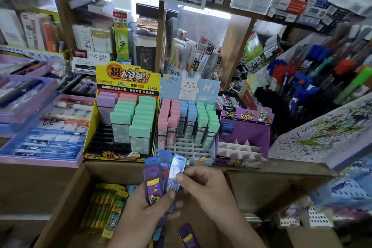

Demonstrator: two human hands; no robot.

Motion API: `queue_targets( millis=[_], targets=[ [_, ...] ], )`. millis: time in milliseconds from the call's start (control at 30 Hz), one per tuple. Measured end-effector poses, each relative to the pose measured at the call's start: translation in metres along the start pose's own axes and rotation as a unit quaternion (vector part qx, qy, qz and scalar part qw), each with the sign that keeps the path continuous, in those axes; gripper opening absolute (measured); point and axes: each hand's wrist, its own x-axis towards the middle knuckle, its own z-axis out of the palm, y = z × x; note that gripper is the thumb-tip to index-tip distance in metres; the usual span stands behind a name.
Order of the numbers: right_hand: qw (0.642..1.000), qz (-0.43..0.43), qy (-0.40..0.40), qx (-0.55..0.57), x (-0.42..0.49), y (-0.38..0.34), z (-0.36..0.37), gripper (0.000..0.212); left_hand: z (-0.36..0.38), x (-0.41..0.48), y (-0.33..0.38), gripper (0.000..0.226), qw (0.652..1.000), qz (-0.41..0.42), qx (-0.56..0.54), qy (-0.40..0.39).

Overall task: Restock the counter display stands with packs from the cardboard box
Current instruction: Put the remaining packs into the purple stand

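Fan of "100" packs (161,175) held over the cardboard box (66,191), stands straight ahead

Left hand (149,205) grips the purple and blue packs, and the front one reads "100". Right hand (203,185) pinches the silvery pack at the fan's 3 o'clock edge. The open box sits at 6 o'clock with more packs lying inside. From the hands, the yellow stand (126,78) at 11 o'clock says "24PCS" and "2B/0.5MM". The bunny stand (189,86) with "Hi" is at 12. The purple "ULTRAMAN 100" stand (244,133) is at 1, white dividers showing.
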Motion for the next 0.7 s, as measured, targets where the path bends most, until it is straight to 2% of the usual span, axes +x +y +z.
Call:
queue_targets(
  millis=[167, 267, 367, 500, 600, 700],
  targets=[
    [0.998, 0.008, 0.046, 0.052, 0.001, -0.007, -0.018, 0.011, -0.001, 0.002, -0.004, 0.02, 0.999, -0.011, -0.035, 0.023],
    [0.988, -0.013, 0.131, 0.077, 0.004, -0.018, -0.044, 0.01, -0.004, 0.004, -0.006, 0.016, 0.999, -0.005, -0.031, 0.025],
    [0.977, -0.048, 0.206, 0.018, 0.008, -0.027, -0.072, 0.007, -0.004, 0.003, -0.002, 0.015, 0.999, 0.013, -0.011, 0.026],
    [0.96, -0.08, 0.269, -0.024, 0.018, -0.03, -0.1, 0.013, 0.0, 0.0, 0.003, 0.015, 0.999, 0.039, 0.027, 0.012],
    [0.948, -0.099, 0.29, -0.084, 0.029, -0.025, -0.111, 0.02, 0.002, -0.003, 0.008, 0.016, 0.998, 0.046, 0.039, 0.008],
    [0.949, -0.102, 0.276, -0.113, 0.039, -0.017, -0.113, 0.019, 0.002, -0.003, 0.01, 0.017, 0.999, 0.036, 0.038, 0.009]
  ],
)
